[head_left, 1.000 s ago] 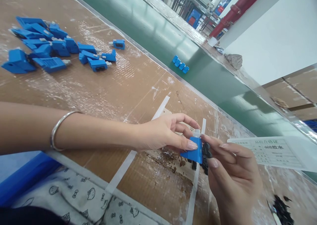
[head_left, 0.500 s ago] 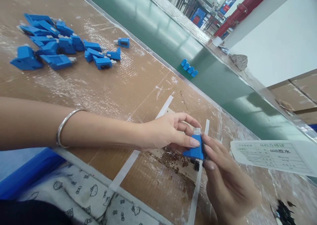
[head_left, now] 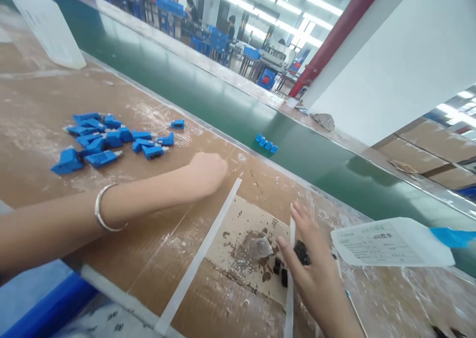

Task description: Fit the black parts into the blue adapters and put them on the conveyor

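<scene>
While the left hand (head_left: 208, 171) hovers curled, its contents hidden, near scattered blue plastic connectors (head_left: 107, 144), the right hand (head_left: 312, 263) rests spread on small black plastic pieces (head_left: 301, 252) upon the cardboard-covered tabletop (head_left: 156, 229).

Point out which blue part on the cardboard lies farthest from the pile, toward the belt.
The lone blue part beside the green belt; the others cluster in the pile left of it.

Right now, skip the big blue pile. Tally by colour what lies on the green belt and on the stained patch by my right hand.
Blue parts on the belt: 4
Black pieces on the patch: 3 in view, one partly under the fingers
Clear cap on the patch: 1
Total: 8
</scene>
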The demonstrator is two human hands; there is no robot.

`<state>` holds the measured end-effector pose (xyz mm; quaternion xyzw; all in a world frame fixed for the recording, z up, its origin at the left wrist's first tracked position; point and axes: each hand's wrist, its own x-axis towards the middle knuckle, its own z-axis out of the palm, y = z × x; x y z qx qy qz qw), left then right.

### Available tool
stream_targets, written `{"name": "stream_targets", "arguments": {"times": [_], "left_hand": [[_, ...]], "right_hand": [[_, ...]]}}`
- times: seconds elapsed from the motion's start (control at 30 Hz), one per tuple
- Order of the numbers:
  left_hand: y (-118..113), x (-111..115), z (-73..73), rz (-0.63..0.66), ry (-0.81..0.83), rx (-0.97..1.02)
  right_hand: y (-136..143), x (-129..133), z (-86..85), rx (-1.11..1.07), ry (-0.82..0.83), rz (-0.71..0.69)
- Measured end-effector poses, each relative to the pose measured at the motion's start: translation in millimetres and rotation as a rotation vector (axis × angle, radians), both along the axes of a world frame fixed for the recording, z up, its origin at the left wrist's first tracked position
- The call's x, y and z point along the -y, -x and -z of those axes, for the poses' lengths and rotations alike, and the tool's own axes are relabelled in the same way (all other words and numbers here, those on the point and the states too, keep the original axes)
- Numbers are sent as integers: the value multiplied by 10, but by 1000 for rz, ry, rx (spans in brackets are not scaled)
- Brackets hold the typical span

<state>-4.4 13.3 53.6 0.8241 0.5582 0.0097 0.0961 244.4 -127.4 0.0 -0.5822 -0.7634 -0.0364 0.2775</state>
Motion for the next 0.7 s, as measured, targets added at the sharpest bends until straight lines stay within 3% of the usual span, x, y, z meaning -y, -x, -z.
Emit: {"name": "stream_targets", "arguments": {"times": [0.07, 0.13, 0.27, 0.37, 0.47, 0.57, 0.7], "left_hand": [[21, -161, -77, -153, -141, -120], [-109, -344, -94, -173, -223, -97], [-810, -859, 30, -82, -259, 20], [-1429, -1299, 190, -24, -224, 80], [-1838, -1653, 354, 28, -174, 107], [-1976, -1879, 495, 39, -155, 128], [-1902, -2040, 600, 33, -222, 171]], "right_hand": [[-168, -46, -65, -78, -18, 189], [-300, -80, -129, -191, -62, 366], [-479, -142, -192, -359, -76, 517], [-589, -185, -182, -374, 7, 540], [-639, -208, -161, -339, 134, 471], [-601, -196, -160, -302, 273, 353], [-528, -163, -192, -196, 482, 268]]}}
